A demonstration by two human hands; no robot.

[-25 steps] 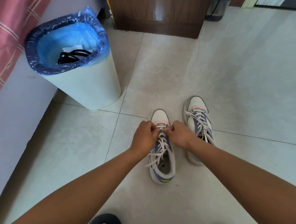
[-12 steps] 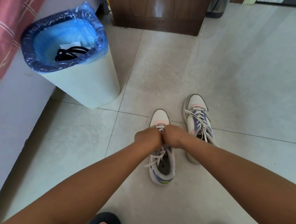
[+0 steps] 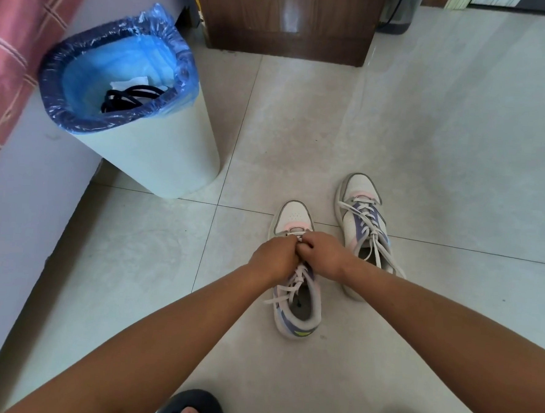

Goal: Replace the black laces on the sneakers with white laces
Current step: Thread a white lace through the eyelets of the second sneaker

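1. White laces run up the near sneaker, which stands on the floor with its toe pointing away from us.
2. Our left hand and right hand meet knuckle to knuckle over the far end of that lacing, just behind the toe cap.
3. Each grip is clenched, fingers curled in on the lace at the far eyelets; we cannot see the strand inside either fist.
4. Loose lace ends trail off the left side of the near sneaker, close to its opening.
5. The second sneaker stands just right of the first and a little farther off, already laced in white, its ends lying slack over the tongue.
6. The black laces lie bundled in the bin at far left, on its blue liner beside some white paper.
7. A wooden cabinet stands at the far edge, and a pink checked cloth hangs at the left.
8. Two dark slippers show at the near edge.
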